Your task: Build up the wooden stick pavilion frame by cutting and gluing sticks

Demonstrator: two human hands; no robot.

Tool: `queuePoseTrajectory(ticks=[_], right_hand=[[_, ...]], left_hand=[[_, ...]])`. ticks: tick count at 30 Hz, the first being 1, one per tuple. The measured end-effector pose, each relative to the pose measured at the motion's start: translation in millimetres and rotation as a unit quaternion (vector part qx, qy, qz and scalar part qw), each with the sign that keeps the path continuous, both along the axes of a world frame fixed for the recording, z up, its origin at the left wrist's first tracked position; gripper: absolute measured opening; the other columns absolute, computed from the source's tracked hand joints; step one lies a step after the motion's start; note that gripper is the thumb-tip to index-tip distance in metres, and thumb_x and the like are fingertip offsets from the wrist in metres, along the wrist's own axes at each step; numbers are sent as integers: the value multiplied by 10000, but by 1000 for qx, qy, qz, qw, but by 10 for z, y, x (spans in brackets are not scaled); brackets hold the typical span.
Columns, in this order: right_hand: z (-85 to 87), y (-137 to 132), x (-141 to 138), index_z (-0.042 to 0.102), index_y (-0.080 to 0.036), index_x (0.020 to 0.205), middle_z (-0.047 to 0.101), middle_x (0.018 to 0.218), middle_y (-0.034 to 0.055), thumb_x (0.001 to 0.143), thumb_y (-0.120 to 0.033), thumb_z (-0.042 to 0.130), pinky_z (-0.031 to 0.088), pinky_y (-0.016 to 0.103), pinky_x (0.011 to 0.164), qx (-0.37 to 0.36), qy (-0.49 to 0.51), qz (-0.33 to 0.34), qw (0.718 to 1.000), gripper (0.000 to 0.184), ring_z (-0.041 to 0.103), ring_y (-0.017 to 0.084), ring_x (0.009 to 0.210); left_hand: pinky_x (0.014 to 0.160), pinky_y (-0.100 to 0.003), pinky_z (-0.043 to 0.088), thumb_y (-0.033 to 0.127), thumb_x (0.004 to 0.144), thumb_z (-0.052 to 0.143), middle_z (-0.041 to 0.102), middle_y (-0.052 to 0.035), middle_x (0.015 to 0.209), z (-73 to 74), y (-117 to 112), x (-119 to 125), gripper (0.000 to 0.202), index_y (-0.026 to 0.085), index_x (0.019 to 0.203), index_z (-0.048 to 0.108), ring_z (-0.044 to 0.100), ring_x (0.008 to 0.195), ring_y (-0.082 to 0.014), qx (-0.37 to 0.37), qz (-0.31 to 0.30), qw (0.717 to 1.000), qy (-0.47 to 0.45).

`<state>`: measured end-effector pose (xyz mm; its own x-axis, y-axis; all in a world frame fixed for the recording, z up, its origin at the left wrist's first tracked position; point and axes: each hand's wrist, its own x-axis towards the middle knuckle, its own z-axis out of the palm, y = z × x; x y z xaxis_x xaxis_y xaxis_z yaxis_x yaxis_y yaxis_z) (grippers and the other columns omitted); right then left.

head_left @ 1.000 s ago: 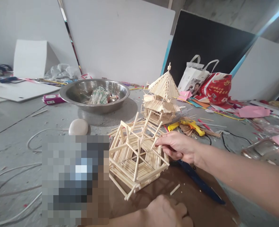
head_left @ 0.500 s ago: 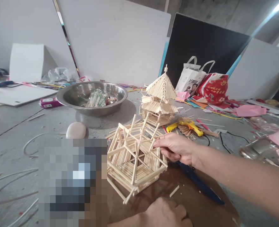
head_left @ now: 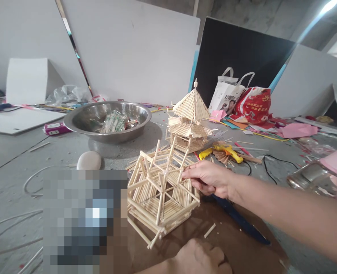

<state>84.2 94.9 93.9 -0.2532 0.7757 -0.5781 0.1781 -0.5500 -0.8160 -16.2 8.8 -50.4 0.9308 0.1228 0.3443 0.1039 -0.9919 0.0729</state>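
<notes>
A hexagonal frame built of thin wooden sticks (head_left: 159,190) stands tilted on a brown board (head_left: 233,243) in front of me. My right hand (head_left: 211,178) reaches in from the right and pinches one upright stick on the frame's right side. My left hand (head_left: 201,258) rests at the bottom edge on the brown board, fingers curled under, nothing visible in it. A finished stick pagoda (head_left: 191,118) stands just behind the frame. One short loose stick (head_left: 210,230) lies on the board between my hands.
A steel bowl (head_left: 108,120) with wrapped sticks sits at back left, a pale oval stone (head_left: 88,160) before it. A yellow glue gun (head_left: 225,150) lies right of the pagoda, a dark blue tool (head_left: 237,220) under my forearm. Bags, coloured paper and white boards line the back.
The view has drifted slightly, shifting everything left and down. My right hand keeps its pinch on the frame's stick; my left hand stays resting on the board.
</notes>
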Motion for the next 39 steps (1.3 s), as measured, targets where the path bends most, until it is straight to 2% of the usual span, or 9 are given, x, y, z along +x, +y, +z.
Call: queuePoseTrajectory(ticks=[14, 20, 23, 26, 29, 31, 32, 35, 39], right_hand=[[-2, -68, 82, 418, -161, 535, 440, 329, -74, 690, -166, 492, 108, 146, 258, 15, 44, -2, 999, 172, 235, 14, 219], [-46, -414, 361, 510, -162, 689, 444, 406, -70, 707, -284, 566, 137, 144, 314, 133, 63, -8, 989, 135, 291, 24, 333], [-208, -645, 573, 539, -163, 690, 466, 469, -51, 712, -320, 573, 187, 163, 350, 218, 25, -19, 976, 163, 303, 34, 378], [-388, -807, 740, 548, -162, 662, 503, 577, -17, 728, -320, 559, 306, 190, 457, 301, -12, -25, 953, 171, 402, 70, 498], [-487, -879, 824, 540, -172, 641, 510, 649, 1, 746, -278, 533, 366, 232, 595, 382, -45, -3, 923, 148, 455, 109, 620], [-506, -895, 846, 544, -179, 646, 513, 690, 8, 743, -241, 525, 378, 247, 641, 420, -60, 15, 905, 117, 472, 122, 666], [-508, -898, 852, 549, -181, 649, 515, 707, 11, 738, -228, 525, 383, 250, 656, 430, -67, 23, 900, 104, 479, 126, 680], [-512, -895, 860, 553, -183, 635, 520, 730, 13, 735, -221, 523, 395, 256, 676, 434, -73, 40, 897, 111, 495, 128, 692], [-536, -880, 867, 552, -181, 638, 526, 726, 13, 741, -242, 519, 406, 258, 679, 440, -38, 47, 896, 124, 502, 127, 688]], left_hand=[[392, -229, 285, 306, 768, 531, 510, 29, 620, 4, 16, -5, 107, 205, 753, 499, 472, 488, -113, 3, -4, 1000, 10], [444, -205, 361, 275, 812, 463, 536, 16, 620, 109, -1, -21, 108, 198, 793, 537, 501, 511, -109, -37, -6, 999, -26], [486, -181, 400, 266, 828, 427, 578, -1, 683, 262, -20, -37, 143, 195, 822, 550, 536, 576, -106, -163, 40, 983, -73], [600, -187, 437, 303, 869, 318, 594, -46, 766, 421, -47, -33, 266, 170, 871, 548, 557, 672, -116, -369, 64, 919, -121], [504, -199, 422, 437, 875, 211, 571, -71, 814, 536, -86, 23, 425, 147, 924, 518, 510, 553, -93, -576, 136, 793, -145], [432, -190, 381, 520, 846, 215, 546, -37, 697, 599, -108, 88, 483, 138, 905, 504, 461, 465, -78, -660, 185, 711, -156], [417, -186, 366, 544, 830, 241, 514, -7, 609, 631, -112, 125, 487, 137, 868, 505, 449, 442, -78, -685, 198, 682, -163], [389, -174, 337, 549, 793, 355, 430, 42, 468, 730, -101, 231, 440, 139, 747, 509, 431, 395, -76, -726, 201, 632, -181], [357, -168, 322, 541, 729, 477, 510, 11, 562, 798, -92, 318, 416, 133, 651, 505, 415, 363, -51, -731, 215, 604, -234]])
